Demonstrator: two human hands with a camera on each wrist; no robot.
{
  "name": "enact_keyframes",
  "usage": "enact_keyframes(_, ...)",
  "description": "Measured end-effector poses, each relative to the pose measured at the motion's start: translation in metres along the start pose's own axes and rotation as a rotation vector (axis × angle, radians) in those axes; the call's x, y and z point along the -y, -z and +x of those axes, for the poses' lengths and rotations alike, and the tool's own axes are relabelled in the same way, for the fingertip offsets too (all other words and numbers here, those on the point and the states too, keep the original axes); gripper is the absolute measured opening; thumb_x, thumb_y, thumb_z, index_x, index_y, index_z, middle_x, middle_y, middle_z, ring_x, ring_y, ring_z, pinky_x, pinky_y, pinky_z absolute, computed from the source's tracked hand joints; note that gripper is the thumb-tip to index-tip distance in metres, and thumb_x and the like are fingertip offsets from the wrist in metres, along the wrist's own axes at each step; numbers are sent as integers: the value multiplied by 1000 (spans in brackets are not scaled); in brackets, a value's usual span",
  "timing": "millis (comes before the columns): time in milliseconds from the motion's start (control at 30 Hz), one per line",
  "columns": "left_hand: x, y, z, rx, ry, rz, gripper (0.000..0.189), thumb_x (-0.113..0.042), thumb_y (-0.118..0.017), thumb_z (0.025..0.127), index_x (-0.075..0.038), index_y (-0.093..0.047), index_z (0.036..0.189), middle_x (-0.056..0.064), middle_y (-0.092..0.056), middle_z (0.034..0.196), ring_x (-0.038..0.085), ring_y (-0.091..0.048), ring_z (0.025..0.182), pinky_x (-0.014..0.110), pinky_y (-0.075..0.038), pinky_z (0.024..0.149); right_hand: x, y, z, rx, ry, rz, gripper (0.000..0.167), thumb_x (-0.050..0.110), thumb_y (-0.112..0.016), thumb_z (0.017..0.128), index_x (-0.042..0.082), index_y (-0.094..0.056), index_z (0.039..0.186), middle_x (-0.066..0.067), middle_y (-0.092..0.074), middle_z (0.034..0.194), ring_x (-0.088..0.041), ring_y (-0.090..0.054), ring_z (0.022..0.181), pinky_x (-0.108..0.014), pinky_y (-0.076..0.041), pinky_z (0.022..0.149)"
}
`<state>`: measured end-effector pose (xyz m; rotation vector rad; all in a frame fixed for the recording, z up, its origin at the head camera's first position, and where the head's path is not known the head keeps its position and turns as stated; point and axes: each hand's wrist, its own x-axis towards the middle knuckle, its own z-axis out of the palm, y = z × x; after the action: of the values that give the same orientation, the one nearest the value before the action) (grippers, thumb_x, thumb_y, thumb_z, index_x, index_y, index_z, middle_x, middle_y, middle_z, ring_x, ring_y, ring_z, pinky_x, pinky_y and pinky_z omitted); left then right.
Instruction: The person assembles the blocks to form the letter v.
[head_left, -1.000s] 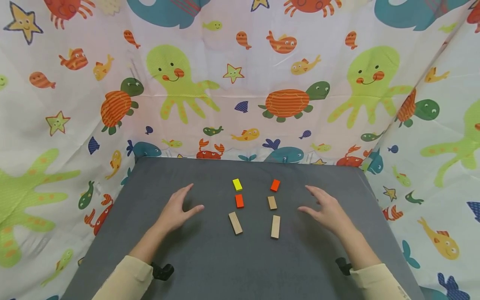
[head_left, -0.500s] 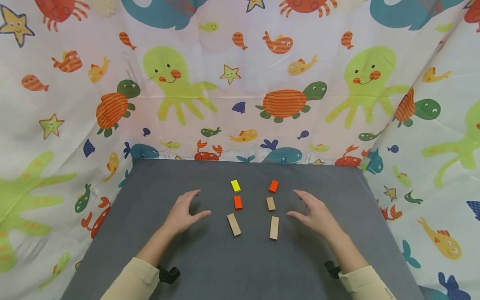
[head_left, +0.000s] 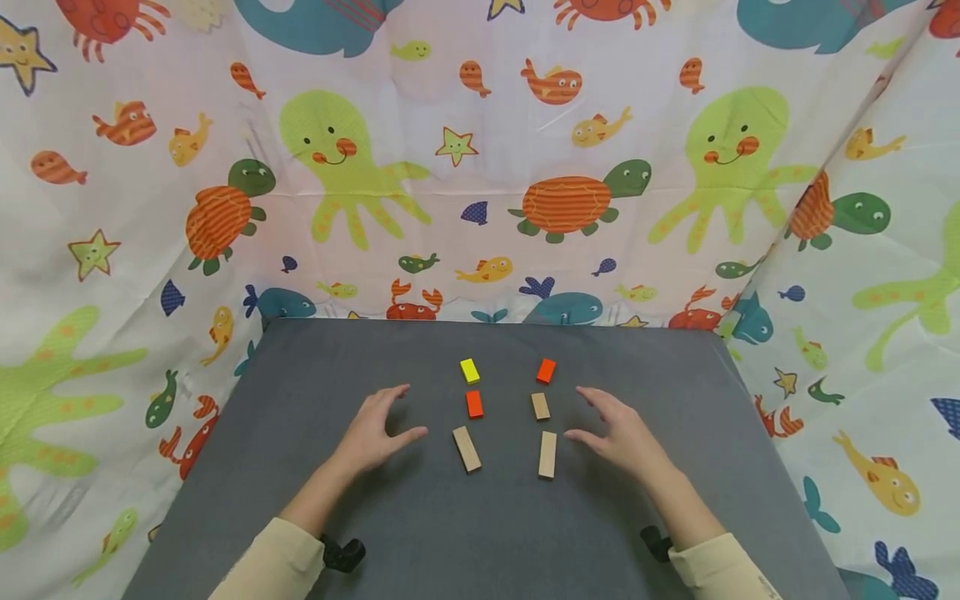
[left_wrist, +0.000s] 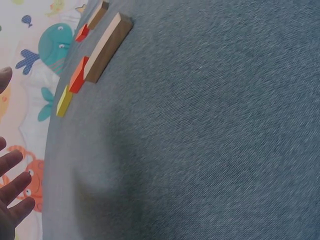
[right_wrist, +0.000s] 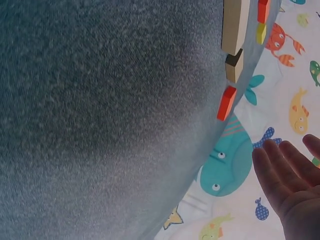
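Observation:
Two columns of small blocks lie on the grey table. The left column has a yellow block [head_left: 469, 371] at the back, a red-orange block [head_left: 475, 404] in the middle and a long wooden block [head_left: 467, 449], tilted, in front. In the right column are another red-orange block [head_left: 546, 371], a short wooden block [head_left: 541, 406] and a second long wooden block [head_left: 547, 455]. My left hand [head_left: 375, 433] hovers left of the blocks, thumb spread from the fingers, holding nothing. Right of them my right hand [head_left: 622, 433], also holding nothing, has its thumb near the second long block, apart from it.
The grey cloth-covered table [head_left: 480, 533] reaches back to a white curtain [head_left: 480, 167] printed with sea animals, which also hangs along both sides. A black strap mount [head_left: 343, 554] sits at the left wrist, another black mount [head_left: 656, 543] at the right.
Both hands have moved inward toward the blocks, the right one further. The blocks stay in the same arrangement; the head view has shifted slightly.

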<state>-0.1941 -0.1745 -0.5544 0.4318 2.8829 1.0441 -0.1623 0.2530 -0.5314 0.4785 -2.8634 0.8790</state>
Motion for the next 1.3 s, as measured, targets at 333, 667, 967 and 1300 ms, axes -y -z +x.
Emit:
enact_keyframes(333, -3, -9, 0, 32, -5, -4, 84, -55, -77, 84, -16, -45, 151, 6, -52, 147, 30, -45, 135, 57, -41, 109, 6, -6, 1, 11, 28, 4, 78, 26, -89, 78, 6, -53, 143, -18, -58, 141, -36, -61, 122, -50, -55, 91)
enact_keyframes(667, -12, -19, 2, 18, -34, -19, 81, -47, -80, 83, -13, -48, 149, 7, -55, 143, 30, -48, 132, 56, -42, 108, 11, -10, 3, 35, 32, 25, 78, 28, -88, 79, 6, -52, 145, -17, -57, 142, -35, -63, 119, -48, -56, 91)
enact_keyframes(967, -13, -35, 5, 49, -62, -16, 84, -50, -80, 82, -10, -48, 148, 9, -57, 141, 29, -49, 130, 53, -43, 107, 9, -17, 1, 35, 46, 47, 80, 28, -90, 76, 6, -54, 144, -18, -58, 141, -36, -62, 120, -49, -55, 91)
enact_keyframes(1300, -23, -42, 6, 82, -38, -32, 82, -47, -80, 83, -10, -48, 148, 8, -56, 142, 30, -48, 133, 53, -42, 109, 9, -23, 3, 89, -5, 60, 83, 32, -89, 76, 10, -51, 147, -14, -57, 144, -35, -57, 128, -53, -50, 100)
